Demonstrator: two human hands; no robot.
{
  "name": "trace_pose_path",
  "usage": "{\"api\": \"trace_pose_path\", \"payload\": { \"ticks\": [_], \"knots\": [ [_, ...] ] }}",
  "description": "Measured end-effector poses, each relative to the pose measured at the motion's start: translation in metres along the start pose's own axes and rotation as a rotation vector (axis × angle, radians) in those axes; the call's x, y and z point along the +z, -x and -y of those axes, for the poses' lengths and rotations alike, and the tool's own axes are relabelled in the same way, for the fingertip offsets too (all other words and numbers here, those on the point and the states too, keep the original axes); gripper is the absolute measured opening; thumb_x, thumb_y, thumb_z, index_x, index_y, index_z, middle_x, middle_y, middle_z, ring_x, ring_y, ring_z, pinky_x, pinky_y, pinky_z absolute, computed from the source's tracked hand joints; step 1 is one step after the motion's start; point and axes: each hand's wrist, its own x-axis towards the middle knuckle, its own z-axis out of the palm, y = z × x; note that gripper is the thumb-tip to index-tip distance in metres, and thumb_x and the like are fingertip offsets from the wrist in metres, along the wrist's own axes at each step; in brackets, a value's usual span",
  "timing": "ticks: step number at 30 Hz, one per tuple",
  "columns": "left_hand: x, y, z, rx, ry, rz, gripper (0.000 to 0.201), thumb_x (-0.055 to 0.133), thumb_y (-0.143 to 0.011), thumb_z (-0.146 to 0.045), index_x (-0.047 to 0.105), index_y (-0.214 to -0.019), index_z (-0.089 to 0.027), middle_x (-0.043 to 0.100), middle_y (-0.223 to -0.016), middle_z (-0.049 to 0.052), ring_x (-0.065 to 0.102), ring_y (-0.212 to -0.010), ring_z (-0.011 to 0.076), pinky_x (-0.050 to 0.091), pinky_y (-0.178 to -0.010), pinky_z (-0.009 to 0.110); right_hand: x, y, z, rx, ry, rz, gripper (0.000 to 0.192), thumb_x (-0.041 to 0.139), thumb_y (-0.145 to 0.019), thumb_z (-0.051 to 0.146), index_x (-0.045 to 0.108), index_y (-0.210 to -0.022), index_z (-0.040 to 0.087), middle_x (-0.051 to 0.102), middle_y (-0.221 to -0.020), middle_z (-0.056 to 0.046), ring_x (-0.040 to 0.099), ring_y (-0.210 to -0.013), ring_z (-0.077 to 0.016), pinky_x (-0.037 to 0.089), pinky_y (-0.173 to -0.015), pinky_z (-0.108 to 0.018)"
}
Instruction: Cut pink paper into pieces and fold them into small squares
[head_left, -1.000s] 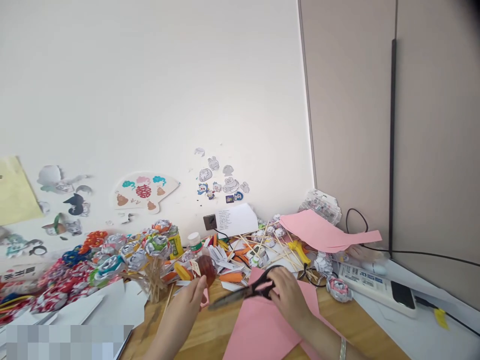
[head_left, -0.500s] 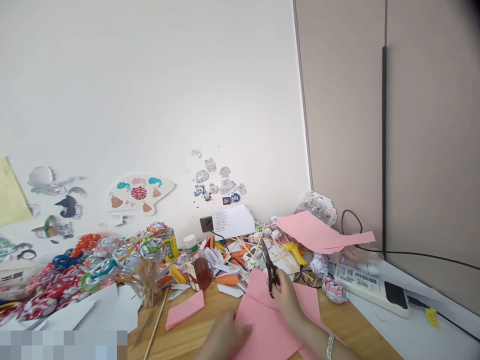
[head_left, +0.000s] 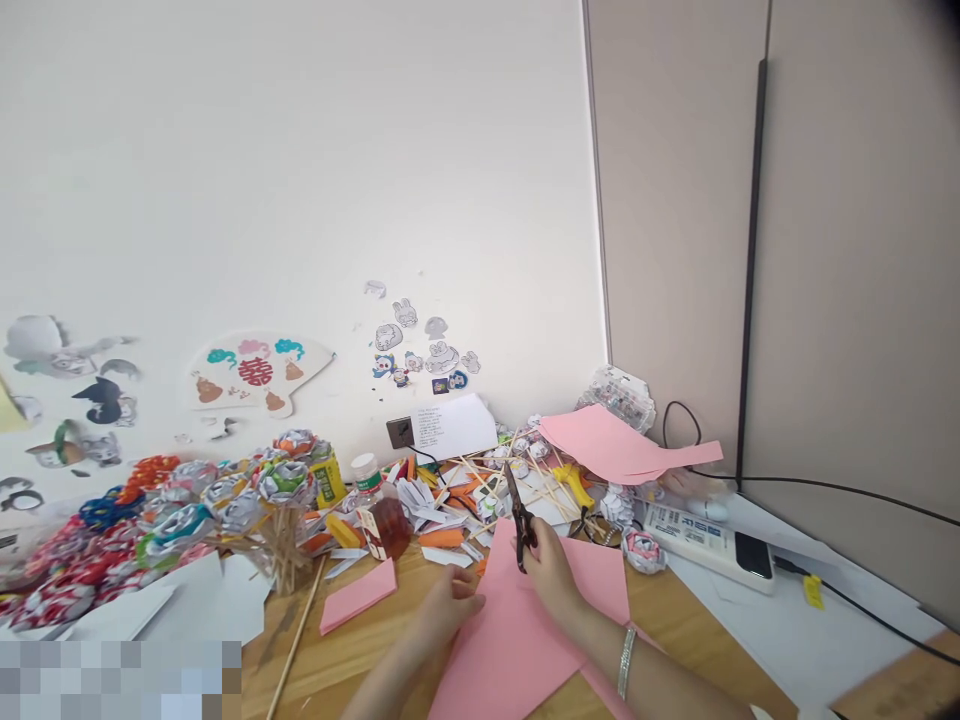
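My right hand [head_left: 551, 572] grips dark scissors [head_left: 523, 530] by the handles, blades pointing up and away above the pink paper. Under it lies a large pink sheet [head_left: 510, 650], with more pink paper [head_left: 600, 575] partly beneath. My left hand [head_left: 448, 605] is at the sheet's left edge, thumb and fingers slightly apart, fingertips at or just over the edge. Left of that hand rests a small stack of folded pink paper [head_left: 358, 597].
Bundled paper flowers [head_left: 285, 480] stand at left beside a bottle [head_left: 381, 515]. Paper scraps and sticks [head_left: 465, 500] clutter the back. Cut pink sheets [head_left: 600, 445] lie back right, near a white power strip [head_left: 697, 545] with a cable. A wooden stick [head_left: 296, 640] lies at left.
My left hand has moved up and away along the pink sheet's left edge. My right hand still holds the scissors. The whole view has shifted a little.
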Motion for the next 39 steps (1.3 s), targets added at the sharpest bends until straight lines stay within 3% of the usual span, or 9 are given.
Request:
{"api": "trace_pose_path", "payload": {
  "ticks": [7,11,15,18,20,24,31,35,39],
  "knots": [
    [0.007,-0.009,-0.010,-0.028,0.117,-0.030,0.057,0.060,-0.059,-0.020,0.040,-0.110,-0.005,0.051,-0.117,0.018,0.051,-0.106,0.0207,0.042,-0.079,0.023,0.004,-0.004,-0.017,0.026,-0.018,0.005,0.007,0.041,-0.071,0.014,0.045,-0.073,0.020,0.052,-0.068,0.000,0.052,-0.063,-0.0173,0.043,-0.056,-0.028],
    [0.013,-0.013,-0.019,-0.067,0.179,-0.002,0.058,0.056,-0.065,-0.020,0.034,-0.116,-0.006,0.057,-0.109,0.016,0.060,-0.090,0.0187,0.045,-0.072,0.025,0.004,-0.004,-0.022,0.012,0.016,-0.006,0.006,0.042,-0.071,0.014,0.044,-0.073,0.019,0.051,-0.070,0.000,0.051,-0.065,-0.0169,0.042,-0.057,-0.027],
    [0.012,-0.012,-0.026,-0.071,0.200,0.015,0.051,0.058,-0.063,-0.019,0.041,-0.110,-0.008,0.063,-0.094,0.011,0.062,-0.081,0.0190,0.047,-0.068,0.026,0.003,-0.003,-0.017,-0.004,0.016,0.001,0.007,0.043,-0.071,0.013,0.046,-0.074,0.019,0.052,-0.070,-0.001,0.050,-0.065,-0.0169,0.042,-0.056,-0.027],
    [0.010,-0.007,-0.026,-0.025,0.222,0.076,0.041,0.061,-0.060,-0.018,0.050,-0.099,-0.010,0.065,-0.088,0.008,0.062,-0.080,0.0202,0.047,-0.068,0.027,0.003,-0.003,-0.012,-0.006,0.022,-0.023,0.008,0.043,-0.070,0.013,0.047,-0.074,0.018,0.053,-0.071,-0.001,0.050,-0.066,-0.0173,0.042,-0.058,-0.028],
    [0.009,0.000,-0.023,0.044,0.279,0.179,0.036,0.061,-0.060,-0.021,0.054,-0.093,-0.012,0.066,-0.087,0.007,0.062,-0.082,0.0208,0.048,-0.070,0.028,0.003,-0.003,-0.010,-0.007,0.034,-0.051,0.008,0.043,-0.071,0.013,0.048,-0.074,0.018,0.053,-0.071,-0.002,0.050,-0.066,-0.0173,0.043,-0.059,-0.029],
    [0.011,0.018,-0.012,0.115,0.330,0.313,0.039,0.057,-0.065,-0.029,0.052,-0.101,-0.015,0.065,-0.098,0.007,0.061,-0.088,0.0224,0.048,-0.074,0.031,0.004,-0.002,-0.008,-0.018,0.045,-0.042,0.006,0.043,-0.073,0.015,0.047,-0.074,0.019,0.052,-0.072,-0.002,0.050,-0.067,-0.0172,0.042,-0.060,-0.028],
    [0.012,0.024,0.001,0.221,0.056,-0.041,0.047,0.051,-0.065,-0.020,0.048,-0.112,-0.012,0.057,-0.117,0.008,0.052,-0.106,0.0220,0.042,-0.087,0.028,-0.005,-0.009,-0.004,-0.104,0.105,-0.064,0.004,0.044,-0.073,0.017,0.047,-0.075,0.019,0.050,-0.075,-0.001,0.049,-0.071,-0.0177,0.041,-0.065,-0.030],
    [-0.014,0.019,0.007,0.265,0.231,-0.200,0.043,0.052,-0.068,-0.026,0.050,-0.108,-0.012,0.059,-0.114,0.010,0.055,-0.103,0.0233,0.046,-0.083,0.030,-0.024,-0.026,0.001,-0.113,0.126,-0.160,0.010,0.050,-0.072,0.025,0.051,-0.079,0.018,0.055,-0.079,-0.004,0.050,-0.078,-0.0204,0.040,-0.071,-0.033],
    [-0.036,0.023,0.019,0.196,0.471,-0.299,0.039,0.051,-0.072,-0.025,0.047,-0.108,-0.013,0.059,-0.113,0.011,0.056,-0.101,0.0229,0.050,-0.079,0.030,-0.028,-0.033,-0.005,0.059,-0.074,-0.166,0.023,0.058,-0.067,0.036,0.053,-0.080,0.018,0.060,-0.080,-0.005,0.053,-0.080,-0.0228,0.040,-0.073,-0.035]
  ]
}}
